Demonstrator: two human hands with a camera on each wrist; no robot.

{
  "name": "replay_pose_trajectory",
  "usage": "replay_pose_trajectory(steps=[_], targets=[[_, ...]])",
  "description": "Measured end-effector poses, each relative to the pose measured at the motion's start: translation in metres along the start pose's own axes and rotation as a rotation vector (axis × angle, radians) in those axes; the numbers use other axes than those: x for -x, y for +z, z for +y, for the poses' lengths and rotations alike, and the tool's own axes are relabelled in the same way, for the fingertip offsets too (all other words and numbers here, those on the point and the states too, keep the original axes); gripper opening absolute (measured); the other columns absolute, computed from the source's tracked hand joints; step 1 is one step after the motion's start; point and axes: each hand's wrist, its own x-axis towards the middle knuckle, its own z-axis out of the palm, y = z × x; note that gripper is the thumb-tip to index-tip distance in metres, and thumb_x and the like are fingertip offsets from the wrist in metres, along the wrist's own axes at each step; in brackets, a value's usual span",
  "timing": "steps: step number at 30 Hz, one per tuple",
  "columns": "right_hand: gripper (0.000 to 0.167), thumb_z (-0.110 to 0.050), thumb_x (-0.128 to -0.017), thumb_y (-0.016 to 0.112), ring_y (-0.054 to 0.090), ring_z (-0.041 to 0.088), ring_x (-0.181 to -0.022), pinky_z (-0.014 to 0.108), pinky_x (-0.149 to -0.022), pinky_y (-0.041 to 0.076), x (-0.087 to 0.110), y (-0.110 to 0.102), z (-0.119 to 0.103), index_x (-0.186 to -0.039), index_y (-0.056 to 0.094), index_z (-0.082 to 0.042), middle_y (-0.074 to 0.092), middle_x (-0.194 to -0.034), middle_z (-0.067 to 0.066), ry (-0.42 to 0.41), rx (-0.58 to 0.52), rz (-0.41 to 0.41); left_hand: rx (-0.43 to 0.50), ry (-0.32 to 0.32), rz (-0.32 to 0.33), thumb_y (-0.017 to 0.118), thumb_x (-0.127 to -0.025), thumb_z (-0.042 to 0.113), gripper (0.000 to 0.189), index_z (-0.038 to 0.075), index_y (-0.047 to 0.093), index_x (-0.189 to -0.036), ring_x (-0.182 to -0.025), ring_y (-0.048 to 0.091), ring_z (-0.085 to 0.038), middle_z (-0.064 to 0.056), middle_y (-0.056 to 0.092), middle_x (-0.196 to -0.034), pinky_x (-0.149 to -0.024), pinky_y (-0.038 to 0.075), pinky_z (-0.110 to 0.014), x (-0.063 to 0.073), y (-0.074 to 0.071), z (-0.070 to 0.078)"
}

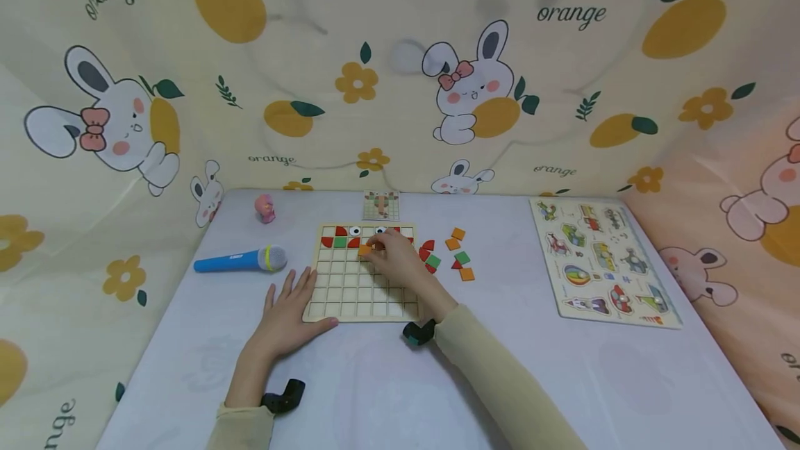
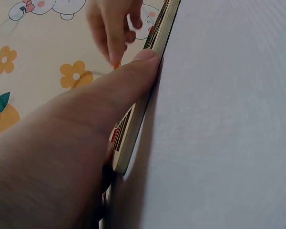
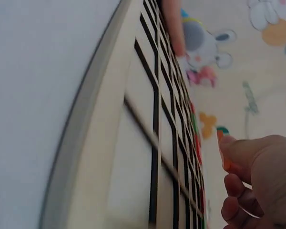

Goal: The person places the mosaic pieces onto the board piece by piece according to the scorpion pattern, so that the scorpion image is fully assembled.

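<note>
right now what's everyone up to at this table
A person's right hand pinches an orange tile over a gridded board, while the left hand touches the board's near left corner. Red and green tiles sit in its far rows. Loose tiles lie to the right.

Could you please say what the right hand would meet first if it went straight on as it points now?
Past its pinched orange tile, the right hand would probably meet the nearest red piece on the board, though its height is hard to judge.
</note>
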Motion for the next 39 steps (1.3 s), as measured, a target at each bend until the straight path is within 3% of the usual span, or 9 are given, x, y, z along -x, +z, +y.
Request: replay_pose_trajectory(steps=[12, 21, 32, 35, 39], targets=[[0.029, -0.027, -0.103, 0.073, 0.058, 0.015, -0.080, 0.025, -0.067, 0.049, -0.017, 0.022, -0.016, -0.125, 0.075, -0.009, 0.066, -0.096, 0.003, 0.013, 0.141, -0.045, 0.000, 0.011, -0.003, 0.071, -0.088, 0.071, 0.116, 0.005, 0.022, -0.169, -0.164, 0.002, -0.045, -0.017, 0.018, -0.176, -0.126, -0.006, -0.072, -0.001, 0.002, 0.002], [0.018, -0.024, -0.102, 0.072, 0.061, 0.014, -0.077, 0.025, -0.062, 0.049, -0.020, 0.024, -0.020, -0.116, 0.077, -0.013, 0.069, -0.094, 0.003, 0.038, 0.126, -0.027, -0.009, 0.006, 0.001, 0.071, -0.088, 0.071, 0.116, 0.004, 0.022, -0.169, -0.163, 0.002, -0.045, -0.018, 0.018, -0.176, -0.126, -0.007, -0.072, -0.001, -0.001, 0.002], [0.019, -0.025, -0.103, 0.072, 0.058, 0.013, -0.073, 0.023, -0.059, 0.046, -0.021, 0.024, -0.019, -0.118, 0.076, -0.013, 0.068, -0.088, 0.001, 0.040, 0.115, -0.044, -0.013, 0.007, 0.000, 0.071, -0.088, 0.072, 0.116, 0.004, 0.022, -0.169, -0.164, 0.002, -0.045, -0.017, 0.019, -0.176, -0.126, -0.007, -0.072, -0.002, -0.001, 0.001], [0.022, -0.024, -0.104, 0.070, 0.059, 0.014, -0.074, 0.024, -0.061, 0.048, -0.022, 0.024, -0.020, -0.120, 0.074, -0.010, 0.069, -0.092, 0.004, 0.026, 0.130, -0.073, -0.008, 0.005, -0.005, 0.070, -0.088, 0.073, 0.116, 0.004, 0.022, -0.168, -0.163, 0.002, -0.045, -0.018, 0.018, -0.176, -0.125, -0.007, -0.072, -0.001, -0.001, 0.001], [0.029, -0.025, -0.106, 0.069, 0.060, 0.017, -0.085, 0.027, -0.073, 0.053, -0.022, 0.020, -0.020, -0.126, 0.071, -0.003, 0.072, -0.111, 0.010, 0.010, 0.136, -0.109, -0.009, -0.002, -0.009, 0.069, -0.088, 0.074, 0.117, 0.004, 0.022, -0.169, -0.164, 0.001, -0.045, -0.017, 0.018, -0.176, -0.125, -0.007, -0.072, -0.001, 0.001, 0.001]])
